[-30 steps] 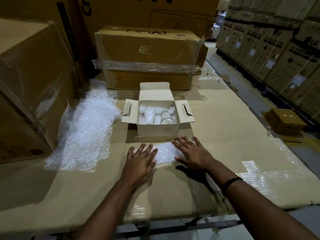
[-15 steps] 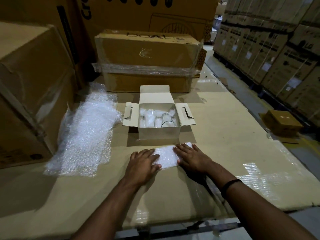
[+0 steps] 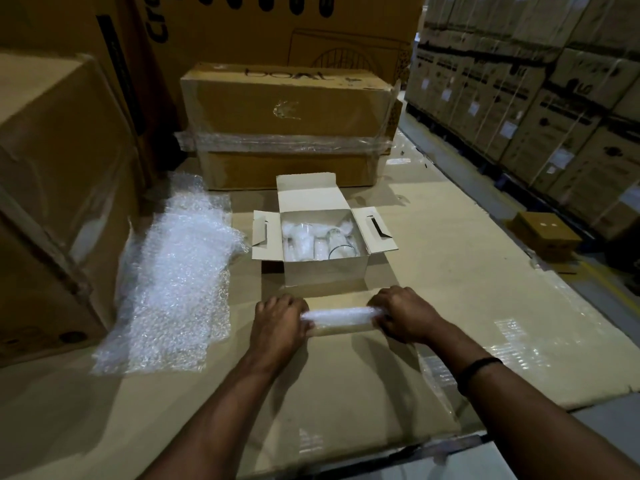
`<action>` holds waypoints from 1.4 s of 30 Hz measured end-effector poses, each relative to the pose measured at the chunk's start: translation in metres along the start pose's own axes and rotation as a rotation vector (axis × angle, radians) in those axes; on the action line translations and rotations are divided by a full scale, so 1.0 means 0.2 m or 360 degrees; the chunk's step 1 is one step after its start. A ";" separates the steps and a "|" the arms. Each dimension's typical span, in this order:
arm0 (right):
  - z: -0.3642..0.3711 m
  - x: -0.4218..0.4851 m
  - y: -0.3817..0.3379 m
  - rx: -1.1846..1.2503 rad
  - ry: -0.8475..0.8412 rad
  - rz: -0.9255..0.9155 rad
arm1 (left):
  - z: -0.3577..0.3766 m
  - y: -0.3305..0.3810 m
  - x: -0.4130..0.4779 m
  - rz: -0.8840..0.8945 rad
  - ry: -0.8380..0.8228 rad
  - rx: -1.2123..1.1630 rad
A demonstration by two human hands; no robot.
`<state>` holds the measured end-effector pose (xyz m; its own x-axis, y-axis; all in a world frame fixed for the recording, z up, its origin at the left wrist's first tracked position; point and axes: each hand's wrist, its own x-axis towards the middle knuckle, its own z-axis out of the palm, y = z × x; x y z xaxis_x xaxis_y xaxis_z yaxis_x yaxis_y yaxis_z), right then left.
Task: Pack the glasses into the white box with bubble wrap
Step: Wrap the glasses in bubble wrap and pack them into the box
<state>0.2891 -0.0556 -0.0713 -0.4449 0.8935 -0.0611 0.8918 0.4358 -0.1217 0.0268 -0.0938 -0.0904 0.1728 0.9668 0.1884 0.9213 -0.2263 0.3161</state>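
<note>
A small white box [image 3: 325, 275] stands open on the cardboard surface, its flaps spread. Inside are several bubble-wrapped glasses [image 3: 301, 240] and one bare glass [image 3: 341, 252] at the right. Just in front of the box lies a tight roll of bubble wrap [image 3: 337, 317]. My left hand [image 3: 278, 325] grips its left end and my right hand [image 3: 403, 315] grips its right end. I cannot tell what, if anything, is inside the roll.
A large loose sheet of bubble wrap [image 3: 173, 289] lies to the left. Big cardboard cartons [image 3: 287, 109] stand behind the box and at the left [image 3: 52, 202]. The cardboard surface ends at the right [image 3: 519, 289], with stacked cartons across the aisle [image 3: 536, 98].
My hands were flat on a spread piece of bubble wrap. That piece is now rolled into a tube, and both hands have closed on its ends.
</note>
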 end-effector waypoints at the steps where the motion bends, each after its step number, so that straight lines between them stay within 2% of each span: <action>1: 0.00 0.00 -0.01 0.0030 0.0057 -0.0012 | -0.01 -0.02 0.01 0.0025 0.0070 -0.0099; 6: -0.06 0.01 -0.05 0.0400 0.0327 0.0051 | -0.13 -0.06 0.08 0.0001 0.0301 -0.0406; 10: -0.23 0.13 -0.01 0.0411 0.0593 0.0023 | -0.22 -0.09 0.22 0.0257 0.0471 -0.0517; 14: -0.35 0.30 0.01 0.0247 0.0754 -0.0086 | -0.25 -0.09 0.37 0.0387 0.0560 -0.0387; 17: -0.38 0.42 0.04 0.0118 0.0651 -0.0086 | -0.26 -0.11 0.48 0.0477 0.0437 -0.0072; 20: -0.37 0.51 0.08 -0.0024 0.0448 -0.0285 | -0.27 -0.12 0.55 0.0360 0.0082 0.0274; 23: -0.36 0.56 0.12 -0.0198 0.0304 -0.0444 | -0.29 -0.10 0.57 0.0238 -0.0246 0.0326; 27: -0.36 0.61 0.11 -0.0352 0.0054 -0.0517 | -0.30 -0.05 0.61 0.0208 -0.0503 0.0492; 30: -0.42 0.60 0.12 -0.0312 -0.0027 -0.0447 | -0.30 -0.04 0.62 0.0228 -0.0460 0.0376; 32: -0.46 0.58 0.14 -0.0186 0.0046 -0.0443 | -0.30 -0.04 0.62 0.0304 -0.0305 0.0175; 34: -0.48 0.56 0.14 -0.0175 -0.0023 -0.0461 | -0.31 -0.02 0.62 0.0320 -0.0278 -0.0095; 36: -0.48 0.55 0.13 -0.0323 -0.0184 -0.0474 | -0.30 0.02 0.64 0.0273 -0.0448 -0.0189; 39: -0.47 0.56 0.10 -0.0527 -0.0270 -0.0479 | -0.25 0.06 0.66 0.0203 -0.0753 -0.0021; 42: -0.49 0.57 0.10 -0.0596 -0.0270 -0.0469 | -0.25 0.08 0.66 0.0139 -0.0803 -0.0089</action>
<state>0.2636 0.0649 0.0169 -0.6613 0.7102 -0.2414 0.6809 0.7034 0.2040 0.0463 0.0248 -0.0145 0.4077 0.8778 -0.2516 0.8783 -0.3015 0.3710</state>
